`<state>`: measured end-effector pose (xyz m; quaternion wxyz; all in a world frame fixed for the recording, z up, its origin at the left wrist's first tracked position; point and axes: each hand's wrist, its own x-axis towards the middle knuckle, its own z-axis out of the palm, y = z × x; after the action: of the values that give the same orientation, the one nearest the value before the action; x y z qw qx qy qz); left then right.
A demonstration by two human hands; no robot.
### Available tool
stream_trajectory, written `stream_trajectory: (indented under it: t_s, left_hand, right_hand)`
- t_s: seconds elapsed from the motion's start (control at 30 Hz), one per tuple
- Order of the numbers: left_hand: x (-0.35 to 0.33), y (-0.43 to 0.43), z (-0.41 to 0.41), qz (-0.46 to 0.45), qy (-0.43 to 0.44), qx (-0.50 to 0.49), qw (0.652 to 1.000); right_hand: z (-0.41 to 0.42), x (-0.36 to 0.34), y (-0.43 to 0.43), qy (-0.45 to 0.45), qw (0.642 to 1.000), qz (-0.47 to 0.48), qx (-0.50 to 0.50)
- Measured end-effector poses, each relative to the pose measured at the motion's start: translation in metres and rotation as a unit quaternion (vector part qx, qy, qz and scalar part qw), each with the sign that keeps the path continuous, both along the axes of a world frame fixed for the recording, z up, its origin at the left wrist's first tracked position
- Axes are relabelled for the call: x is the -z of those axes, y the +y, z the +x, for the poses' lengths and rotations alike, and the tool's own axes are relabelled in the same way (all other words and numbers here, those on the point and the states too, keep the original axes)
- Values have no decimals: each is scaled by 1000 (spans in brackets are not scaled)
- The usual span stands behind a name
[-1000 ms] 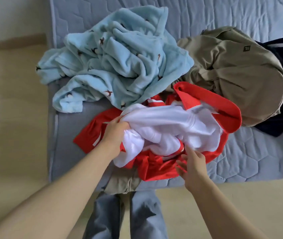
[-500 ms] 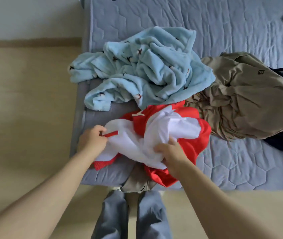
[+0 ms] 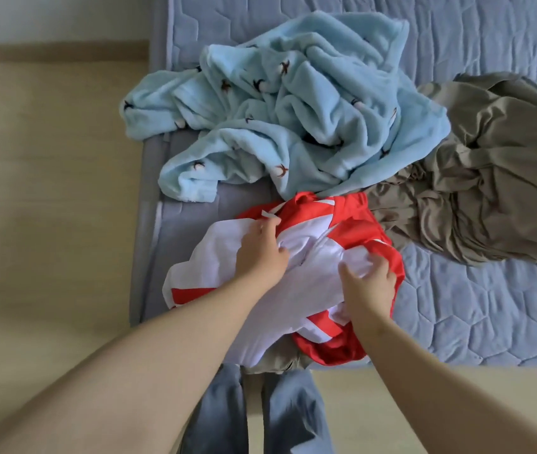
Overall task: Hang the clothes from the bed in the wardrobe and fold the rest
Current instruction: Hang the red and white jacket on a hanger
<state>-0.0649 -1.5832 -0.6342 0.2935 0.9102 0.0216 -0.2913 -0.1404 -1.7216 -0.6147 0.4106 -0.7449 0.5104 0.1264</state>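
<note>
Right now my left hand (image 3: 262, 249) grips the white middle of the red-and-white top (image 3: 316, 235) and my right hand (image 3: 370, 285) pinches a fold beside it, at the near edge of the bed (image 3: 473, 306), likely to find its shape before hanging.

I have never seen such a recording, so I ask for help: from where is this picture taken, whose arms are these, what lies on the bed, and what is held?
There is no machine here. A person wears a camera on the head, so the single picture looks down along their own two bare arms. The left hand and the right hand both grip a crumpled red and white garment at the near edge of the bed. Behind it lies a light blue fleece cloth, and to the right a khaki garment. At the bottom you see the person's legs in blue trousers, above the pale floor.
</note>
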Motion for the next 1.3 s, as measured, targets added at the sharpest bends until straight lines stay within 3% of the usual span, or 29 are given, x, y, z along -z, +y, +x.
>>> stream_trajectory:
  t_s: [0.07, 0.13, 0.23, 0.33, 0.47, 0.57, 0.7, 0.83, 1.0, 1.2, 1.3]
  left_hand:
    - [8, -12, 11, -17, -47, 31, 998]
    - [17, -22, 25, -20, -46, 97, 994]
    - [30, -26, 39, 20, 59, 190, 980]
    - [37, -15, 39, 81, 130, 213, 965]
    - [26, 8, 26, 40, 163, 73, 983]
    - [-3, 18, 26, -56, 146, -49, 986]
    - [-67, 28, 39, -130, 81, -162, 975]
    - [-146, 44, 64, -197, 44, -282, 938]
    - [-266, 75, 80, -259, 46, -327, 908]
    - [-399, 123, 64, -362, -81, -324, 870]
    - [-451, 157, 47, -373, -164, -330, 852]
  right_hand:
    - [21, 15, -4, 30, 998, -53, -31]
    - [44, 32, -4, 48, 998, 28, 20]
    - [59, 56, 2, 45, 982, 164, 79]
    - [56, 72, 8, 74, 982, 167, 46]
    - [43, 60, 10, 107, 985, 129, -51]
    - [45, 32, 14, 43, 991, 119, -34]
    - [77, -25, 27, -36, 970, 234, 51]
    - [111, -98, 43, -75, 934, 340, 79]
    - [139, -207, 72, -167, 906, 390, 10]
    - [169, -341, 113, -259, 874, 402, -85]
    - [174, -402, 139, -295, 853, 413, -125]
